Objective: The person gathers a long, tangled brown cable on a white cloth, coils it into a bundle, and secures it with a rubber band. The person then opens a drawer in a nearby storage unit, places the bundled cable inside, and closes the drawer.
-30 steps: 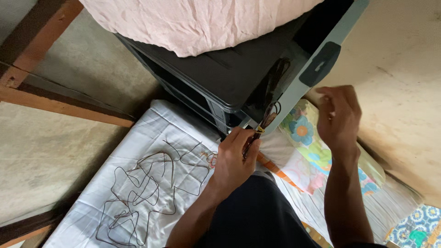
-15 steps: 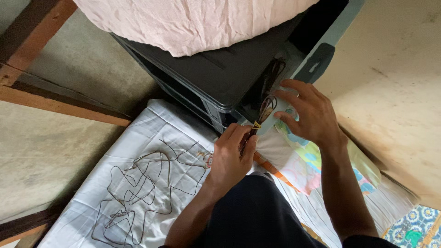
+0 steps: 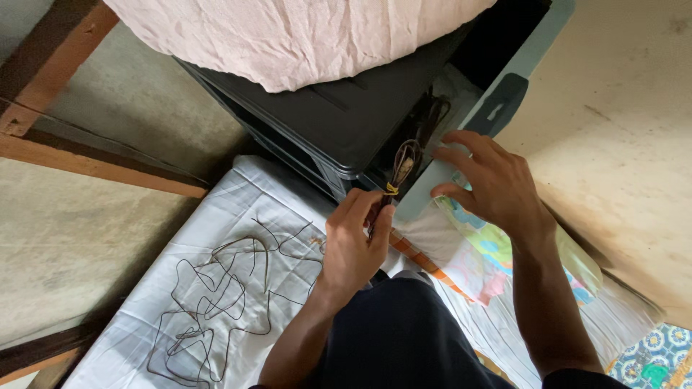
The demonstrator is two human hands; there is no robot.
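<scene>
The left hand (image 3: 353, 241) is pinching a small coil of dark wire (image 3: 401, 167), tied with a yellow band, fingers closed tight round its lower end. The bundle is hanging just over the mouth of the open grey drawer (image 3: 461, 155), its long axis running up and slightly right, looped end pointing into the drawer. The right hand (image 3: 494, 184) is spreading open against the drawer front, fingers splayed, gripping nothing but bracing the panel. More dark coils are already sitting inside. By the look of it, this bundle is not yet in the drawer, and a long loose tangle of wire (image 3: 223, 295) is lying uncoiled on the white sheet (image 3: 144, 324) below, well apart.
</scene>
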